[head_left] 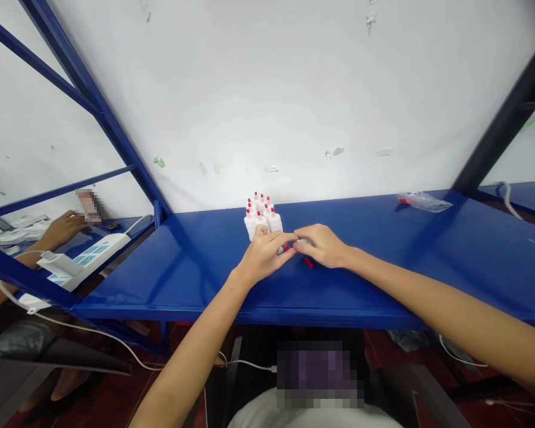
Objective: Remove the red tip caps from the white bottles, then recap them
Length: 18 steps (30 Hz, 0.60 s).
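My left hand (pixel 267 252) and my right hand (pixel 320 245) meet at the fingertips above the blue table. Within the left fingers a small white bottle (pixel 280 251) with a red tip shows in part; the fingers cover most of it. My right hand is closed, thumb against fingers. Something pale (pixel 305 242) peeks out between them, too covered to make out. On the table just below the hands lie small red caps (pixel 309 262). Right behind my left hand, several white bottles with red caps (pixel 262 215) stand upright in a tight group.
A clear plastic bag (pixel 423 201) with something red in it lies at the table's back right. Blue frame posts (pixel 116 137) rise at the left. Beyond them are a white power strip (pixel 93 255) and another person's hand (pixel 66 227). A white wall backs the blue table (pixel 160 273).
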Available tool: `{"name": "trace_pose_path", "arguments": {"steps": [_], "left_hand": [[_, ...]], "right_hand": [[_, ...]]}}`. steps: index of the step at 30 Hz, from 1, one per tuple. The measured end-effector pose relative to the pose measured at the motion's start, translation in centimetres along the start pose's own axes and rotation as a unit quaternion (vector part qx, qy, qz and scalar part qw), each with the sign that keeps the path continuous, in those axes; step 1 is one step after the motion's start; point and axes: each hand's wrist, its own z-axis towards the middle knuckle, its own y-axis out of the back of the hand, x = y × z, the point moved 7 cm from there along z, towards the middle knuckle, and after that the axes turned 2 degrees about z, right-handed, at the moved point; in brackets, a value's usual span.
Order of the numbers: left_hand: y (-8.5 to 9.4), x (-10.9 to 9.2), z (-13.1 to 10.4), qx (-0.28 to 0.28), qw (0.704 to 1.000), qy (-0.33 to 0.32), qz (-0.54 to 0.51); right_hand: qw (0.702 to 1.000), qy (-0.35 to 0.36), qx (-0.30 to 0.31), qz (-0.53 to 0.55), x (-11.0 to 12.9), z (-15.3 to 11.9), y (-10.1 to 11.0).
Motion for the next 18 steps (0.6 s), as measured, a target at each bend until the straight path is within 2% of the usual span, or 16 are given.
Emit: {"name": "trace_pose_path", "arguments": {"steps": [4,8,14,18], "left_hand": [[-1.2,-1.4,0.2,0.016,0.998,-0.058,0.018],[-1.3,-2.0,0.2,0.019,0.995,-0.094,0.029],[-1.2,-1.6,0.3,0.020,0.996,-0.066,0.052],[-1.1,-1.7,0.3,0.023,0.997,-0.068,0.010]], "right_hand": [[0.995,-0.009,0.050,-0.083,1.1,0.0,-0.6],[0.990,-0.031,0.065,-0.123,1.1,0.0,-0.9],[0.985,-0.043,0.054,-0.156,1.2,0.1,-0.4],[0.987,-0.029,0.061,-0.143,1.3,0.1,-0.6]]}}
